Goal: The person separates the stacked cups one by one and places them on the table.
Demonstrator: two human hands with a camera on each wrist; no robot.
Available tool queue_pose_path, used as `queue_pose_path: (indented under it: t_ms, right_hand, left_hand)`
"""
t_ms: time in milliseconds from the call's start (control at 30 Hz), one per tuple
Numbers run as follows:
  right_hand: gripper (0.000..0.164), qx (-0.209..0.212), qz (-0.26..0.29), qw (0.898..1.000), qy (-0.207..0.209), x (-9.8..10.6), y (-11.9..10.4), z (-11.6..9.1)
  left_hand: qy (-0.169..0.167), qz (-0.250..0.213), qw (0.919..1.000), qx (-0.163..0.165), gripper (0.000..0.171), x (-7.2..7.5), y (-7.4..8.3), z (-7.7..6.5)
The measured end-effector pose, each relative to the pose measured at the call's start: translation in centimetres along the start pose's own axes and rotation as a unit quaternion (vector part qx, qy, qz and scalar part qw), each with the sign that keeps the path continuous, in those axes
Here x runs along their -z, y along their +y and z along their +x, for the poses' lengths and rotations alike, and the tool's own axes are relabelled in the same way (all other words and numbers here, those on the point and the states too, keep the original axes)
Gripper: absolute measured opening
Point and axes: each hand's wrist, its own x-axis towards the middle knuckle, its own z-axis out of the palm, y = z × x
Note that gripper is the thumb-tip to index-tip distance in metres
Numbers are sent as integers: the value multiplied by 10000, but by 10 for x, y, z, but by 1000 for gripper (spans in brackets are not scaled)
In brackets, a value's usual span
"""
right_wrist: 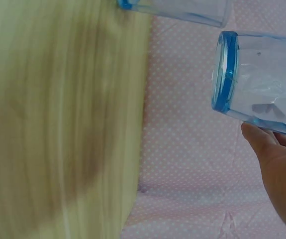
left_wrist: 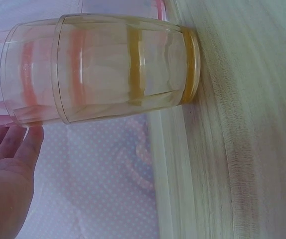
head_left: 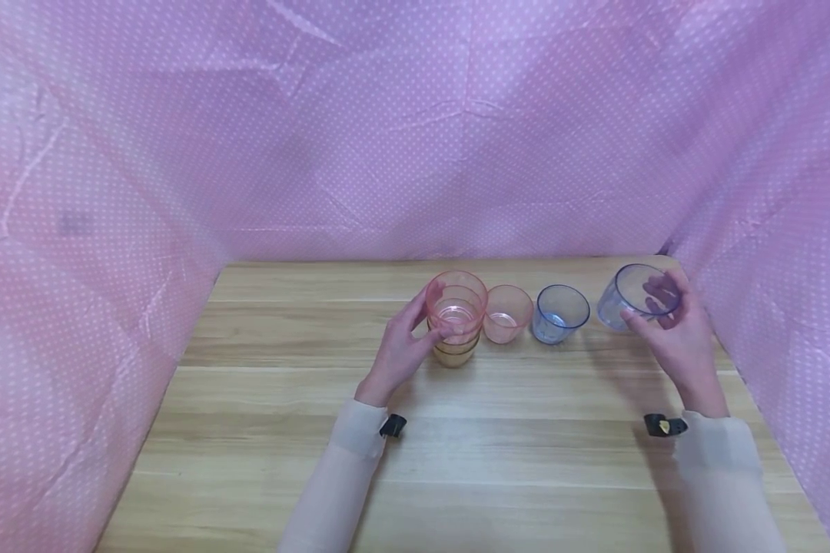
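In the head view my left hand grips the top pink clear cup of a nested stack, thumb in front and fingers round its far side. Amber cups form the bottom of that stack, which stands upright on the table; pink and amber base bands show through the walls in the left wrist view. On the right, my right hand holds a blue clear cup by its side, raised off the tabletop and slightly tilted. Its thumb lies on the near wall, and the other fingers show through the cup.
Just right of the stack stands another pink cup. A second blue cup stands upright between it and the raised one. The wooden table is bordered by pink dotted cloth at the back and both sides.
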Motion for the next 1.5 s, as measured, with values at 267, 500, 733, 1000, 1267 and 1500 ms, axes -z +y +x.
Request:
queue_pose_path:
  t_ms: [267,500,733,1000,1267,1500]
  right_hand:
    - [84,-212,-769,9961,-382,5,12,0]
    - [87,-400,-1471,9859,-687,8,20,0]
    - [84,-551,-1758,9792,-853,8,28,1]
    - [80,-532,-1956,9741,-1005,10,39,4]
    - [85,-813,-2144,9657,-1220,11,41,4]
    - [85,-686,-2243,9633,-1305,11,45,4]
  left_hand:
    - [5,8,10000,-69,76,0,-4,0]
    - [36,-102,9999,-7,76,-2,-4,0]
    - [75,-160,9998,-19,74,-4,-4,0]
    - [119,-224,9997,-58,74,-4,-3,-1]
    - [114,-169,9998,-59,75,-3,-3,-2]
    - [99,-85,9999,10,75,-3,-5,-3]
